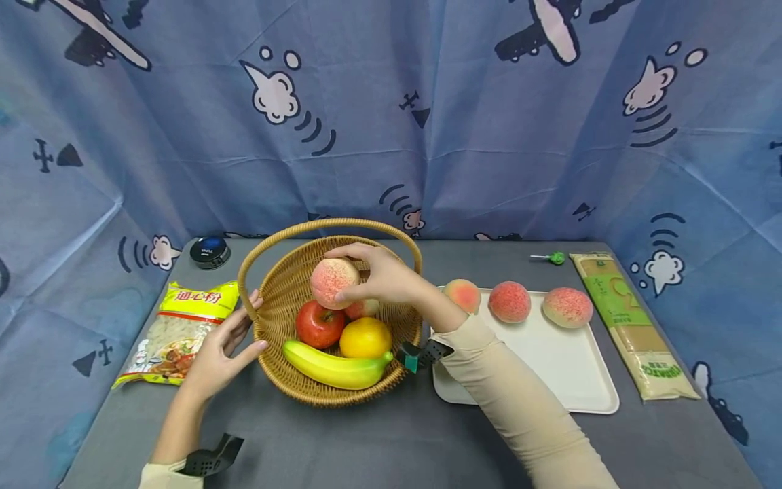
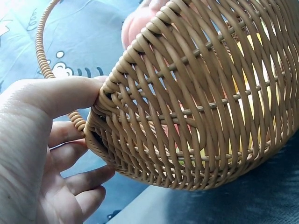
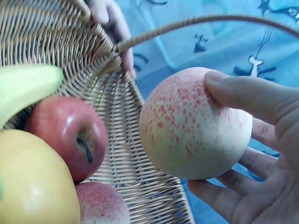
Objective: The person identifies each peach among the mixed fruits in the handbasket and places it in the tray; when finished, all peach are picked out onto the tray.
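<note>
My right hand (image 1: 386, 274) holds a pink-speckled peach (image 1: 334, 283) between thumb and fingers, over the back of a wicker basket (image 1: 330, 401). In the right wrist view this peach (image 3: 194, 123) shows beside the basket's woven wall. Below it in the basket are a red apple (image 1: 320, 324), another peach (image 1: 362, 310) partly hidden, a yellow orange-like fruit (image 1: 366, 338) and a banana (image 1: 338, 367). At the basket's left side, my left hand (image 1: 221, 353) grips the rim near the handle's foot, thumb on the rim in the left wrist view, fingers around the handle's base.
Right of the basket, a white tray (image 1: 580, 373) bears three peaches along its far side, one being this middle peach (image 1: 510, 302). Beyond it lie a noodle pack (image 1: 632, 326) and a green lollipop (image 1: 556, 258). At left are a pasta bag (image 1: 177, 333) and a dark round tin (image 1: 210, 252).
</note>
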Demonstrator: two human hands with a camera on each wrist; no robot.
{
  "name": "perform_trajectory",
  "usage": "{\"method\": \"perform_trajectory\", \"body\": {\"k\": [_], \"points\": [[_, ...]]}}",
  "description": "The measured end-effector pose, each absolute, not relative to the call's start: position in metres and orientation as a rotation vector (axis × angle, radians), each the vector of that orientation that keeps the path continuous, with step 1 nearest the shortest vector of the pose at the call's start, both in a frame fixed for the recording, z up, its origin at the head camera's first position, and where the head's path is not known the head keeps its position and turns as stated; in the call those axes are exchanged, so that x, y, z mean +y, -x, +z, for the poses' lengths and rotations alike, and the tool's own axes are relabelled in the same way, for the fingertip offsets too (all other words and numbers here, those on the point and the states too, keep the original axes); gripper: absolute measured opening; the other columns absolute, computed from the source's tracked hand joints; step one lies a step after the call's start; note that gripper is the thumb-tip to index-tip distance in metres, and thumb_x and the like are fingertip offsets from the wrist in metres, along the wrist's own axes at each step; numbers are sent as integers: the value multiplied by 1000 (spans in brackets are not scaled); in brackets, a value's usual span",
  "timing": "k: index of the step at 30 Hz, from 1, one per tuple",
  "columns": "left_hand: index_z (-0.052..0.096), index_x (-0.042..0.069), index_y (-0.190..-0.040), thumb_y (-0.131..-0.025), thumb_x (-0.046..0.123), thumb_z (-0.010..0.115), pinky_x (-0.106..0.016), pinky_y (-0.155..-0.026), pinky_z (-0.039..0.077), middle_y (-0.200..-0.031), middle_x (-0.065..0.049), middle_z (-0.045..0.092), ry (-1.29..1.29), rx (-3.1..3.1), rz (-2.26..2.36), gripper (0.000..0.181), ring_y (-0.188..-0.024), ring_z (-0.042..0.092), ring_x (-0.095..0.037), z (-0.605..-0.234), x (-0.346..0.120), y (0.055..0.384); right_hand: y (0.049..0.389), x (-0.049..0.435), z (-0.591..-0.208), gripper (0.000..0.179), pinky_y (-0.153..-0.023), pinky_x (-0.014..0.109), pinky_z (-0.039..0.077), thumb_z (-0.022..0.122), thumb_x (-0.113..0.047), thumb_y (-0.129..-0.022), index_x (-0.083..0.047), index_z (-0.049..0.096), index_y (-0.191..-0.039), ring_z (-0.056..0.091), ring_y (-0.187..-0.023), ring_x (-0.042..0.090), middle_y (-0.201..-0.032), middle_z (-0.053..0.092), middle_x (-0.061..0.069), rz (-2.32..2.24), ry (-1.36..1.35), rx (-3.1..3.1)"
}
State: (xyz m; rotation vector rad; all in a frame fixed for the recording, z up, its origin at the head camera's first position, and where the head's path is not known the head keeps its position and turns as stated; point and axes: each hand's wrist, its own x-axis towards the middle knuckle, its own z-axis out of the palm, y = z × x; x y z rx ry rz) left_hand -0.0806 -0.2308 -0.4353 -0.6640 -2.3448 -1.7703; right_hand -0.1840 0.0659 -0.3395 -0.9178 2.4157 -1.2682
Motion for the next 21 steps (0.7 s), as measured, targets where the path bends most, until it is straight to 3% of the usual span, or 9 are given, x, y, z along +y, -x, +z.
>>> {"method": "perform_trajectory", "body": {"k": [9,16,21], "points": [[39,-5,-141,-82,-16,59,-10,-108,31,-153,-23,26,660,-2324,-1777,63,-135,36,-2,-435,-230,79,149,101,-331,62,-91,28,55,80,-13,-75,-9,55,-132,57,-112,17,-130,55,4,-1530,1017,2234],[39,-5,-141,-82,-16,59,-10,-108,31,-152,-25,26,654,-2327,-1776,63,-135,36,-1,-434,-229,79,122,141,-332,63,-92,33,55,78,-7,-77,-10,52,-134,55,-116,20,-134,53,6,-1679,1003,2184],[38,-6,-141,-83,-15,59,-10,-108,31,-153,-23,24,670,-2335,-1770,63,-136,35,-1,-436,-231,80,108,172,-340,66,-96,30,52,77,3,-74,-1,50,-135,53,-119,17,-135,52,8,-1777,1034,2180]]}}
